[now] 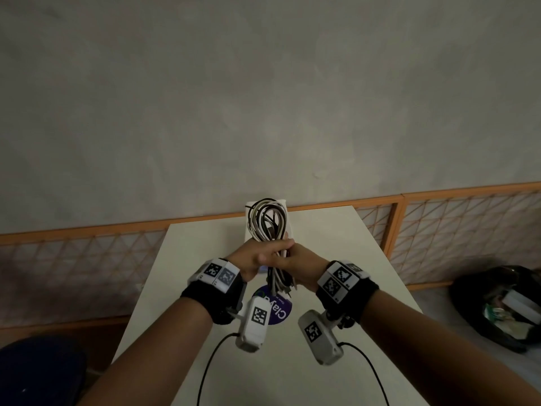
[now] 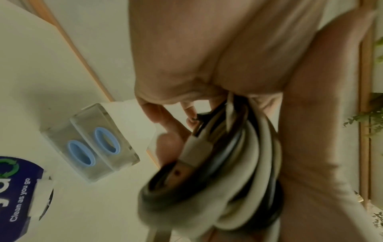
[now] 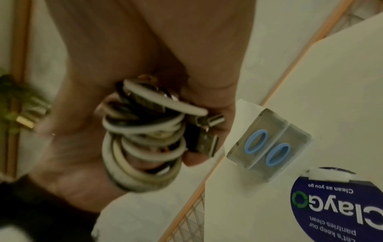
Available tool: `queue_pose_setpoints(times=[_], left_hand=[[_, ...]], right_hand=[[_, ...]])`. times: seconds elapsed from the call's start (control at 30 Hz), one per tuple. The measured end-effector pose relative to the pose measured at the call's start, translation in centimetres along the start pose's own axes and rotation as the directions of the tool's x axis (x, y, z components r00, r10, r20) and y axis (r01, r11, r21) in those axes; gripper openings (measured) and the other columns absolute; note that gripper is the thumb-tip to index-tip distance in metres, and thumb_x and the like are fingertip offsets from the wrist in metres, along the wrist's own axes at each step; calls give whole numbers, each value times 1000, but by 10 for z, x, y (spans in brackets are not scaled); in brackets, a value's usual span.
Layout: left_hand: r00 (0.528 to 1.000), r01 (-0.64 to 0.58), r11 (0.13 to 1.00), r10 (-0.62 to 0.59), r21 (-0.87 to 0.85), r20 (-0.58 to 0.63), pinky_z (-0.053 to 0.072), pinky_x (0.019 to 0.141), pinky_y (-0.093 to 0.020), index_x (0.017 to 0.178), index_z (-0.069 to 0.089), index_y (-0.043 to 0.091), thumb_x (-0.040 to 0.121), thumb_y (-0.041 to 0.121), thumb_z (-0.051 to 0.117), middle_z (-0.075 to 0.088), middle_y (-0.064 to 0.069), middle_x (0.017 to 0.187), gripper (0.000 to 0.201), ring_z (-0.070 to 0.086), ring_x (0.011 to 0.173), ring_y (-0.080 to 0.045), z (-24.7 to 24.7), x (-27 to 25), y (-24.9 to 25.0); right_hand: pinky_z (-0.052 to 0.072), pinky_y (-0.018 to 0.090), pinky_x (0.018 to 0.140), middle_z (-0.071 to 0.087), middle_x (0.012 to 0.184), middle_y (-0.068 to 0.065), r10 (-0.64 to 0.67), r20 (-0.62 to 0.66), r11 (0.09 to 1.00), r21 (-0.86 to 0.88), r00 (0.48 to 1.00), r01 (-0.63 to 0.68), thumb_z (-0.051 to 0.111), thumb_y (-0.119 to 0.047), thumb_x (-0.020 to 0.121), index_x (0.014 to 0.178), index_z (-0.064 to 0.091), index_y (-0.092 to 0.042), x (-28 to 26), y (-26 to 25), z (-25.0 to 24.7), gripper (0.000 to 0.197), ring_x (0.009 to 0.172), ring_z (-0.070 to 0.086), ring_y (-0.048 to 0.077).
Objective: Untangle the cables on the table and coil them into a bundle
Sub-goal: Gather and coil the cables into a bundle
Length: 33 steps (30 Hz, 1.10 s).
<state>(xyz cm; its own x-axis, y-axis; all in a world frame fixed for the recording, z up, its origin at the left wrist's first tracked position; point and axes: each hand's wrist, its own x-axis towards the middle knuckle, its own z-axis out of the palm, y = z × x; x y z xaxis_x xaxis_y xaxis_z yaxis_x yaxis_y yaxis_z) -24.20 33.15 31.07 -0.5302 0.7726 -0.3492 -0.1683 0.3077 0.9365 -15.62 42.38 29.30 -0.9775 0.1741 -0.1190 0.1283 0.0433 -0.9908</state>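
A bundle of black and white cables (image 1: 268, 222) is held up above the white table (image 1: 336, 253). Its loops stand above the hands and its plug ends hang below them. My left hand (image 1: 257, 256) and right hand (image 1: 301, 263) meet at the bundle's middle, and both grip it with curled fingers. In the left wrist view the coiled cables (image 2: 244, 163) fill the palm with a plug facing out. The right wrist view shows stacked cable loops (image 3: 143, 147) and USB plugs (image 3: 207, 142) in the grip.
A clear plastic block with two blue rings (image 2: 93, 144) (image 3: 267, 147) and a round blue sticker (image 1: 276, 310) lie on the table under the hands. A white box (image 1: 285, 205) stands at the far edge. An orange mesh fence (image 1: 439, 227) runs behind; a dark bag (image 1: 497, 306) lies right.
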Motion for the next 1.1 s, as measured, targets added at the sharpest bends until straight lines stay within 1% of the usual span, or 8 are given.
queue_pose_setpoints(times=[0.23, 0.33, 0.4, 0.5, 0.63, 0.8, 1.0, 1.1], left_hand=[[998, 27, 1000, -25, 16, -65, 49, 97, -39, 114, 69, 10, 59, 42, 83, 67, -8, 122, 65, 59, 117, -22, 5, 1, 7], [1000, -18, 1000, 17, -14, -24, 54, 71, -27, 114, 68, 6, 70, 33, 80, 70, -12, 114, 53, 65, 101, -21, 4, -2, 8], [997, -71, 996, 68, -46, -47, 52, 67, -25, 120, 63, 8, 68, 34, 82, 70, -11, 113, 61, 66, 100, -20, 0, -2, 8], [947, -216, 973, 188, -82, -262, 42, 98, -40, 142, 26, 32, 44, 65, 84, 48, 0, 139, 119, 47, 127, -19, -10, -4, 10], [796, -478, 869, 491, 129, -354, 22, 108, -30, 146, 24, 37, 85, 64, 45, 25, 7, 153, 70, 26, 136, -6, -31, -13, 19], [858, -435, 899, 433, 57, -276, 24, 115, -33, 103, 58, 39, 101, 32, 32, 54, 11, 125, 26, 43, 127, -9, -35, -19, 13], [867, -383, 912, 409, 145, -285, 43, 88, -31, 89, 68, 15, 90, -5, 46, 71, 6, 84, 29, 64, 84, -5, -29, -14, 1], [901, -371, 922, 387, 112, -197, 47, 88, -33, 100, 68, 12, 82, -5, 43, 73, -3, 96, 34, 68, 90, -10, -21, -19, -11]], right_hand=[[58, 35, 72, 70, 95, 16, -18, -179, 990, -139, 984, -7, 71, -8, 63, 99, 68, -6, 1, -6, 6, 36, 86, 67, 29], [48, 19, 48, 62, 70, 6, -37, -272, 999, -22, 962, 32, 59, 3, 66, 80, 64, -5, -3, -7, 16, 17, 63, 59, 18], [51, 27, 55, 61, 64, 6, -20, -319, 1000, -9, 948, 18, 58, -5, 59, 65, 63, -11, -1, -5, 15, 10, 61, 59, 22], [57, 55, 79, 72, 85, 22, 46, -357, 999, 14, 933, -44, 64, -16, 46, 73, 68, -8, 5, 6, 10, 29, 83, 68, 40], [56, 38, 60, 67, 80, 29, 84, -297, 996, 26, 951, -80, 66, -15, 51, 71, 63, -4, -5, 0, 4, 23, 64, 64, 35], [41, 19, 40, 58, 59, 14, 77, -182, 996, 66, 980, -66, 60, -6, 58, 76, 62, 1, -24, -19, 10, 20, 39, 50, 17], [47, 23, 48, 65, 98, 34, 25, -218, 1000, 15, 976, -22, 62, -8, 55, 82, 67, -1, -15, -15, 9, 29, 53, 56, 19], [59, 40, 69, 68, 92, 32, 22, -299, 1000, 17, 954, -18, 66, -12, 48, 71, 67, -8, -7, -12, 7, 23, 72, 68, 31]])
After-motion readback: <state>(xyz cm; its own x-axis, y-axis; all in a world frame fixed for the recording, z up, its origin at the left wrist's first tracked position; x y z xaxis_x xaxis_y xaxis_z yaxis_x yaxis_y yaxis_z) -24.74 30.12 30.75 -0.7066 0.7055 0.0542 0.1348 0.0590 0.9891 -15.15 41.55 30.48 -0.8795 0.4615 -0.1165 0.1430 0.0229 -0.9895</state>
